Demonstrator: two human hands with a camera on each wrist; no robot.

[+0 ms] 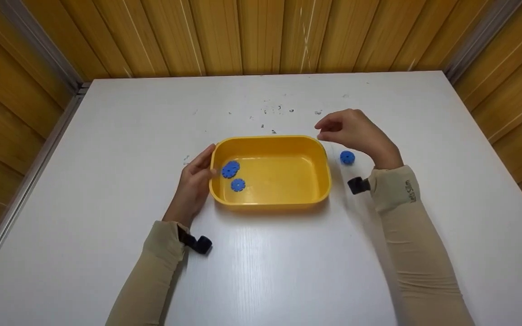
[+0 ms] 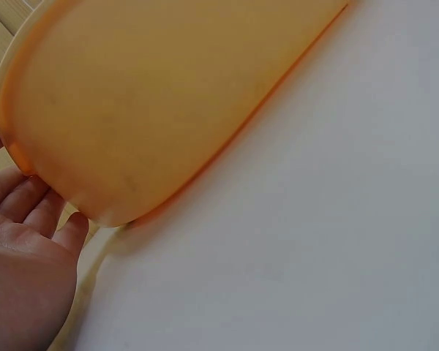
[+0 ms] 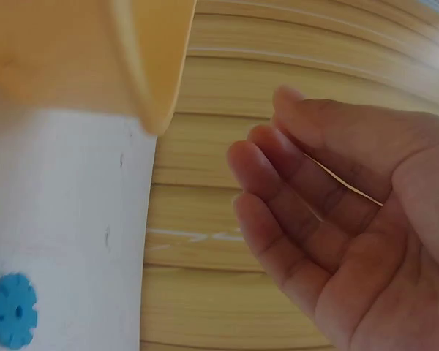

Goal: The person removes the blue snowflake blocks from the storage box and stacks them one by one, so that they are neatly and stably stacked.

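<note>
A yellow plastic tub (image 1: 283,179) sits on the table. My left hand (image 1: 190,185) holds its left end, thumb over the rim and fingers against the outer wall; the left wrist view shows those fingers (image 2: 36,205) by the tub's end. Inside, at the left, several blue notched discs (image 1: 230,170) lie, some overlapping, and one disc (image 1: 238,184) is apart. Just beyond the tub's right rim hovers my right hand (image 1: 356,136), fingers loosely bent, holding nothing. Below it on the table lies another blue notched disc (image 1: 347,157), also visible in the right wrist view.
The white table (image 1: 261,267) has small dark marks near its back. Yellow wood-look panels (image 1: 261,36) stand behind it and at both sides. Each wrist wears a small black camera, such as the one on the left wrist (image 1: 203,245).
</note>
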